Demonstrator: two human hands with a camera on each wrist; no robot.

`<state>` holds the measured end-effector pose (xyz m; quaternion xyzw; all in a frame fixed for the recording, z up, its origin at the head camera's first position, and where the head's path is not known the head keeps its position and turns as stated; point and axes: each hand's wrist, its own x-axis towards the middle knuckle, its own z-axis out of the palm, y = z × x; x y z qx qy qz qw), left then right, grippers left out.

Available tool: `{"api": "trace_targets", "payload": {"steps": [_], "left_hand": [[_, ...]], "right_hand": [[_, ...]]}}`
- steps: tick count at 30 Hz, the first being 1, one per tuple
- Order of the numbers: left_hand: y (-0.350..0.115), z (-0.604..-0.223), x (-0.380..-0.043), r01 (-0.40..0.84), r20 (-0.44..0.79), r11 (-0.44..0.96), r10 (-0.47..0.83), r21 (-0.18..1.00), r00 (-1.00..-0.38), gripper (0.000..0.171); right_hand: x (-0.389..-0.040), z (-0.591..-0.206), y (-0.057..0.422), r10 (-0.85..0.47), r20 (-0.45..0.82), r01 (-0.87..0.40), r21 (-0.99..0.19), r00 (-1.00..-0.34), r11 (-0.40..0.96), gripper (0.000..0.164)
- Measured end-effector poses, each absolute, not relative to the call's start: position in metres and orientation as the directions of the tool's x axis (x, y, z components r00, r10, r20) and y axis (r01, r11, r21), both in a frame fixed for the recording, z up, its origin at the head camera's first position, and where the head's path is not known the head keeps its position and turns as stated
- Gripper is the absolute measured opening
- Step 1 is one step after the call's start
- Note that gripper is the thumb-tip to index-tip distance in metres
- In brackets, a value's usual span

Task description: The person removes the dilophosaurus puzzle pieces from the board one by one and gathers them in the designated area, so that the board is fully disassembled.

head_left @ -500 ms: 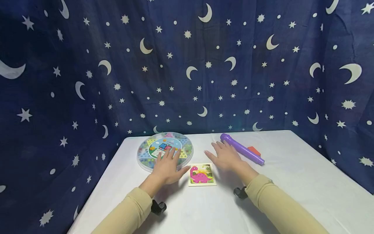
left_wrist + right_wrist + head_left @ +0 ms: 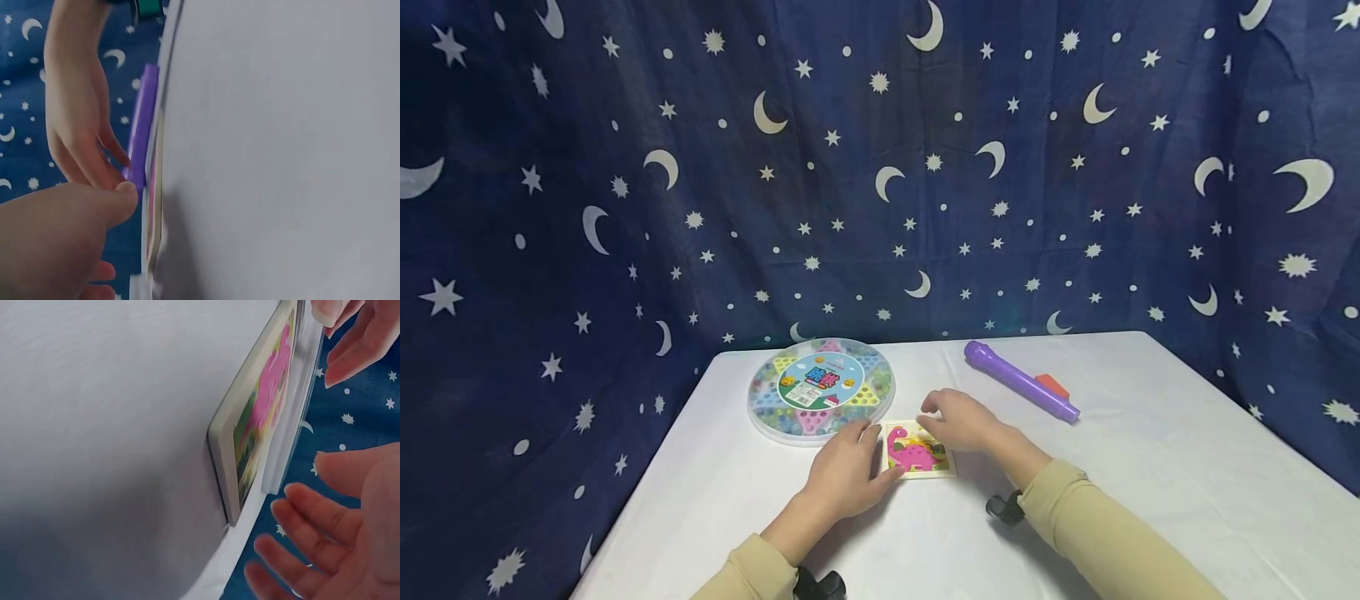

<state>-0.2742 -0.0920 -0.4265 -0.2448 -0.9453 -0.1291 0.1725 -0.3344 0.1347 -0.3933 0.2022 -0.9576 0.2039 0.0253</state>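
A small square puzzle (image 2: 913,457) with a pink dinosaur picture and a pale frame lies flat on the white table, between the two hands. My left hand (image 2: 847,473) hovers at its left side, fingers and thumb spread apart and thumb tip over the lower left corner. Above its upper right corner is my right hand (image 2: 967,423), palm down with loosely bent fingers. From the right wrist, this hand (image 2: 337,531) shows parted fingers with nothing between them, beside the puzzle's thick edge (image 2: 224,475). The left thumb (image 2: 112,203) shows large in the left wrist view.
Behind the left hand lies a round, clear-rimmed Chinese checkers set (image 2: 775,404). A purple toy microphone (image 2: 1021,383) rests at the back right, with an orange piece (image 2: 1052,385) beside it. A dark blue star-and-moon curtain (image 2: 880,242) hangs behind the table.
Both hands have come in toward the puzzle. The left has drawn back from over the checkers set, and the right has moved away from the microphone, its fingers now more bent.
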Motion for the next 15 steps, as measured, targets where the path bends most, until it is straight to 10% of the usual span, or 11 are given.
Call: {"api": "trace_targets", "payload": {"steps": [7, 15], "left_hand": [[-0.08, -0.441, -0.266, 0.548, 0.343, 0.762, 0.44, 0.345, -0.83, 0.062], [-0.081, -0.453, -0.268, 0.629, 0.449, 0.722, 0.478, 0.288, -0.755, 0.047]], "right_hand": [[-0.336, -0.398, 0.122, -0.403, 0.099, -0.406, -0.414, -0.91, 0.814, 0.01], [-0.343, -0.404, 0.103, -0.435, 0.091, -0.437, -0.357, -0.896, 0.826, 0.008]]}}
